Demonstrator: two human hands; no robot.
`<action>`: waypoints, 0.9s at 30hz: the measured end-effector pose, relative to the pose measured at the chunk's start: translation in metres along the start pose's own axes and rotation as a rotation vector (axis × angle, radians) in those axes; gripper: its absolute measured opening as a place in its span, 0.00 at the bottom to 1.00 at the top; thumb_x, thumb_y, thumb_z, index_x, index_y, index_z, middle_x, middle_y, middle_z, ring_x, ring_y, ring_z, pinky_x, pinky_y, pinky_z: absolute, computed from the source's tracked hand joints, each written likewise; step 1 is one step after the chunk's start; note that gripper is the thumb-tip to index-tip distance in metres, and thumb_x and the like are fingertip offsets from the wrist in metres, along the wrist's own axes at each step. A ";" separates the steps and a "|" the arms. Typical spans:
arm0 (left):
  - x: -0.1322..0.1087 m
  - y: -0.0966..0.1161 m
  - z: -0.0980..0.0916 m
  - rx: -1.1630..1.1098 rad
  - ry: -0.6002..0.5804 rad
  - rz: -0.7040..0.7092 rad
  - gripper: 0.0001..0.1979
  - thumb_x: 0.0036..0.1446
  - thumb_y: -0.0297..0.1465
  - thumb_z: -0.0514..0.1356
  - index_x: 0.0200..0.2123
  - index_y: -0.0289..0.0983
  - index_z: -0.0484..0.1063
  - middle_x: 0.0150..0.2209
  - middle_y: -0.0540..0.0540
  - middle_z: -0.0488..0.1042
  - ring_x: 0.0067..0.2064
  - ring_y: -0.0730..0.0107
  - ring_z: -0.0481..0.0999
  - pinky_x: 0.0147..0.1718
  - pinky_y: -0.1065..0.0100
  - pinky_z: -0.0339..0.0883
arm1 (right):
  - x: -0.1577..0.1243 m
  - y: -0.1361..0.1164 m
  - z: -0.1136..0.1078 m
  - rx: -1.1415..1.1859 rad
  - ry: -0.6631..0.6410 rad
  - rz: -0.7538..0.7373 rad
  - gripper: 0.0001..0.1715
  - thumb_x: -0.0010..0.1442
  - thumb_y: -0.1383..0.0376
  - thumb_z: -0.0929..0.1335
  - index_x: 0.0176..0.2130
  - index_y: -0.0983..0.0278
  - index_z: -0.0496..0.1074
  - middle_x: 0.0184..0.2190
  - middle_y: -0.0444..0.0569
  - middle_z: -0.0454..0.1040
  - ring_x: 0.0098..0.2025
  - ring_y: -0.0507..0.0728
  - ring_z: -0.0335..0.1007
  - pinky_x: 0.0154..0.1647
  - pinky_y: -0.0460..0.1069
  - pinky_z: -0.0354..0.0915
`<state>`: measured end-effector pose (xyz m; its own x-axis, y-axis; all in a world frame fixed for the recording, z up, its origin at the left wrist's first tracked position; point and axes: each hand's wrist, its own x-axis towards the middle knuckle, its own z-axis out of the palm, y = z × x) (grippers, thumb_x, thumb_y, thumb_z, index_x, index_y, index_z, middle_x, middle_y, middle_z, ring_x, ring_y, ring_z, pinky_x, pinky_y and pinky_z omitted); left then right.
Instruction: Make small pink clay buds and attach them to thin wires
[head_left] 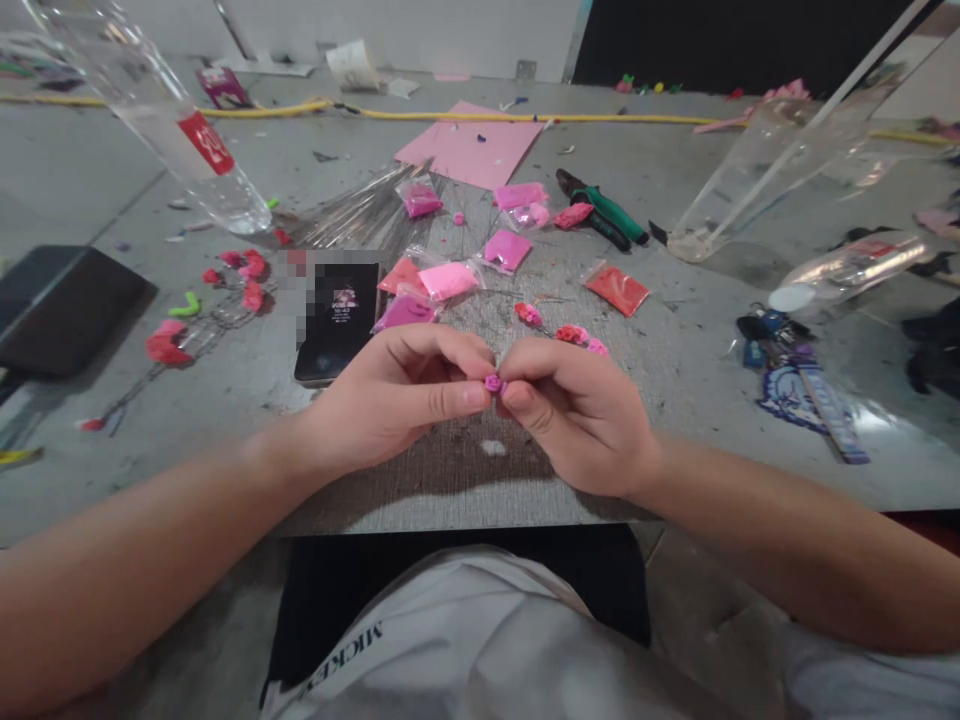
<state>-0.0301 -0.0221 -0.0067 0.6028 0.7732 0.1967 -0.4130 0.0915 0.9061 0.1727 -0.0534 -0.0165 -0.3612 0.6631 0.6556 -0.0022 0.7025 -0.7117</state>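
Observation:
Between the fingertips of both hands is a small purple clay rose, pinched above the table's near edge. My left hand grips it from the left with thumb and forefinger. From the right, my right hand closes thumb and forefinger on its other side, where a bit of purple clay shows. Just beyond the hands lie bags of clay: a purple one, a pink one and a magenta one. Small red and pink clay flowers on wires rest behind my right hand.
A phone lies left of the bags, near more red clay flowers. Green-handled pliers, a red clay bag and a bundle of wires lie farther back. Bottles stand left and right; keychains lie at right.

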 end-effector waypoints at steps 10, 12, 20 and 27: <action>-0.002 -0.002 0.002 -0.030 -0.017 0.019 0.06 0.58 0.23 0.74 0.36 0.40 0.87 0.34 0.48 0.81 0.35 0.75 0.81 0.35 0.75 0.78 | -0.001 -0.001 0.004 0.036 0.031 0.048 0.06 0.74 0.68 0.69 0.41 0.62 0.73 0.30 0.41 0.73 0.30 0.49 0.67 0.34 0.47 0.67; -0.002 -0.003 0.002 -0.028 -0.013 0.029 0.07 0.59 0.22 0.74 0.37 0.40 0.87 0.34 0.48 0.80 0.36 0.75 0.81 0.36 0.75 0.78 | 0.000 -0.002 0.004 0.016 0.034 0.049 0.06 0.74 0.68 0.68 0.41 0.62 0.72 0.30 0.41 0.73 0.29 0.49 0.67 0.33 0.47 0.67; -0.005 -0.004 -0.001 0.111 -0.032 0.106 0.09 0.60 0.21 0.73 0.40 0.41 0.88 0.37 0.47 0.80 0.38 0.73 0.80 0.37 0.72 0.77 | 0.000 -0.004 0.003 -0.081 0.053 -0.014 0.07 0.73 0.67 0.69 0.38 0.62 0.71 0.29 0.41 0.71 0.28 0.49 0.64 0.30 0.46 0.64; -0.004 0.001 0.001 0.152 -0.070 0.143 0.09 0.57 0.25 0.76 0.40 0.43 0.89 0.36 0.46 0.80 0.34 0.73 0.79 0.33 0.73 0.76 | -0.002 -0.002 0.005 0.111 0.098 0.131 0.14 0.67 0.62 0.77 0.36 0.60 0.70 0.28 0.40 0.71 0.29 0.50 0.67 0.28 0.46 0.66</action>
<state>-0.0324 -0.0259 -0.0066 0.5941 0.7254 0.3478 -0.3929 -0.1156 0.9123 0.1690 -0.0575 -0.0176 -0.2727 0.7727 0.5732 -0.0657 0.5794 -0.8124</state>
